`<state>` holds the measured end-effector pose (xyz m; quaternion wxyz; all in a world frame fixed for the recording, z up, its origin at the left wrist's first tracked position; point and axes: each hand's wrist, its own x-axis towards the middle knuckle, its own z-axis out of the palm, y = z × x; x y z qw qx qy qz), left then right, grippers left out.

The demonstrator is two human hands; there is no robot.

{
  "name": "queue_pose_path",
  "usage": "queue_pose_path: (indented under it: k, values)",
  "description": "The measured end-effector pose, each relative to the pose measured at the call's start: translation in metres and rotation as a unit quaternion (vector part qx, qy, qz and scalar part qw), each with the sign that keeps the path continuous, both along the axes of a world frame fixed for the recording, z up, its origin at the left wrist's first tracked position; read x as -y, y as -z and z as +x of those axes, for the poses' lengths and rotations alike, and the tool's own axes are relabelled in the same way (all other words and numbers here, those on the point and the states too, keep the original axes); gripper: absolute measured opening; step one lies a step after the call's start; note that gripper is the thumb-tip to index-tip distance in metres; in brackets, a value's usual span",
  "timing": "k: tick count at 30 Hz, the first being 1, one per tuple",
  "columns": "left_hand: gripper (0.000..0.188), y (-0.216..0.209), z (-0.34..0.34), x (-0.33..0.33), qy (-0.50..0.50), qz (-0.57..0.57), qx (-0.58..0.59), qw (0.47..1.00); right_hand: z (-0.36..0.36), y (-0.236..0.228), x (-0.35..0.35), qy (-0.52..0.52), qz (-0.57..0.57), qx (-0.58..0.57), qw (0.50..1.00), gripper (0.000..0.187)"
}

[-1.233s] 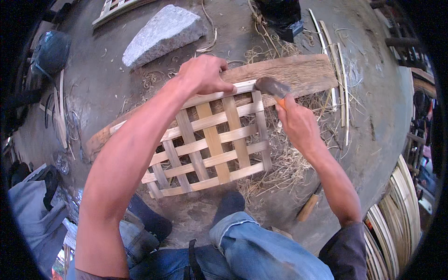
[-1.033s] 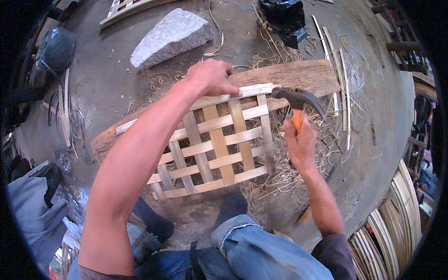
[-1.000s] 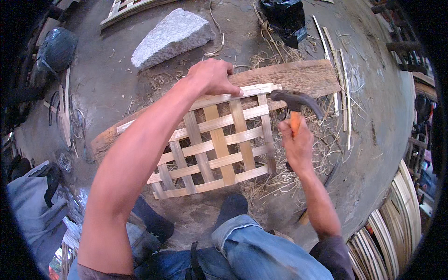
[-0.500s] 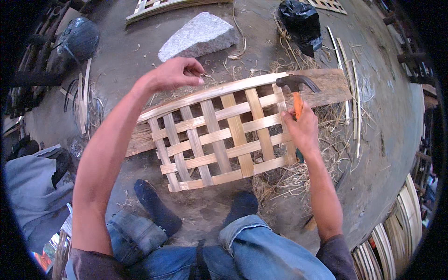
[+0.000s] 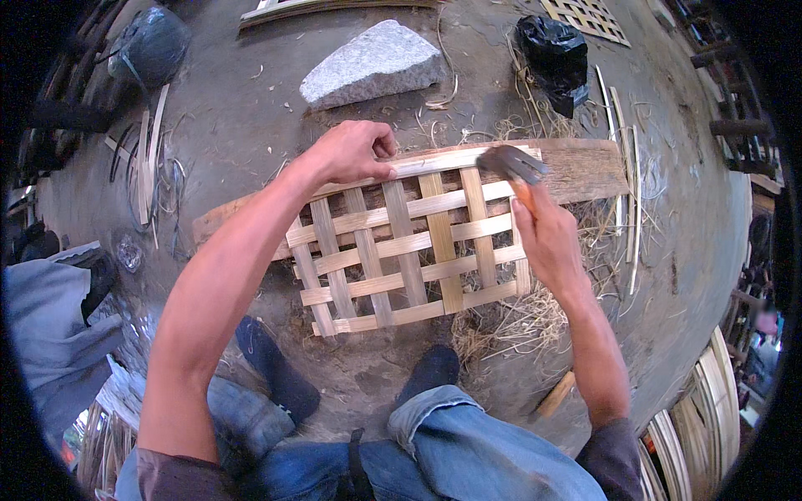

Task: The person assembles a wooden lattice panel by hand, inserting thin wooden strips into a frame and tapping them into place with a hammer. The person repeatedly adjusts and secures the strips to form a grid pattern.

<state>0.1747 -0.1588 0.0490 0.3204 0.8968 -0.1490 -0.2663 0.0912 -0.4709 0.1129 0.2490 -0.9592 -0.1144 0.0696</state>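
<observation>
A woven lattice panel of pale flat bamboo strips point(image 5: 440, 242) lies tilted across a long wooden board point(image 5: 585, 163) on the ground. My left hand point(image 5: 359, 153) is closed at the panel's far rim, thumb tip against the top strip; what its curled fingers pinch, if anything, is hidden. My right hand point(image 5: 551, 242) grips a claw hammer point(image 5: 525, 196) by its orange handle. The hammer's dark head, a little blurred, is over the right part of the far rim strip.
Beyond the board sit a pale stone block point(image 5: 373, 67) and a black plastic bag point(image 5: 555, 63). Fibre shavings point(image 5: 518, 330) litter the ground at right. Loose strips lie left point(image 5: 150, 167) and right point(image 5: 622, 150). My socked feet point(image 5: 276, 371) are just below the panel. A wooden handle point(image 5: 555, 394) lies near my right forearm.
My left hand has come down and right onto the far rim. The hammer has tipped and shifted slightly left over the rim strip. The panel looks slightly shifted as the view moved.
</observation>
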Motion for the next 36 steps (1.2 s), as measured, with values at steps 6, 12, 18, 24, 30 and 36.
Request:
queue_pose_path:
  k: [6, 12, 18, 24, 30, 36]
  values:
    - [0.046, -0.003, 0.003, 0.010, -0.025, 0.028, -0.025, 0.999, 0.019, 0.008, -0.029, -0.077, -0.036, -0.028, 0.996, 0.023]
    - [0.045, 0.002, 0.002, 0.010, -0.035, 0.067, -0.016, 0.997, 0.030, 0.008, -0.037, -0.107, -0.076, -0.042, 0.991, 0.024]
    - [0.048, 0.009, 0.000, 0.010, -0.056, 0.060, -0.043, 0.996, 0.046, -0.011, -0.047, -0.127, -0.124, -0.088, 0.980, 0.025]
    - [0.041, 0.006, -0.008, 0.011, -0.080, 0.036, -0.026, 0.996, 0.065, -0.023, -0.068, -0.196, -0.144, -0.089, 0.966, 0.024]
    - [0.041, -0.002, -0.010, 0.012, -0.070, 0.053, -0.012, 0.996, 0.069, -0.036, -0.076, -0.224, -0.194, -0.100, 0.950, 0.024]
    - [0.040, -0.002, -0.015, 0.005, -0.096, 0.069, -0.001, 0.993, 0.077, -0.059, -0.089, -0.243, -0.207, -0.095, 0.943, 0.025]
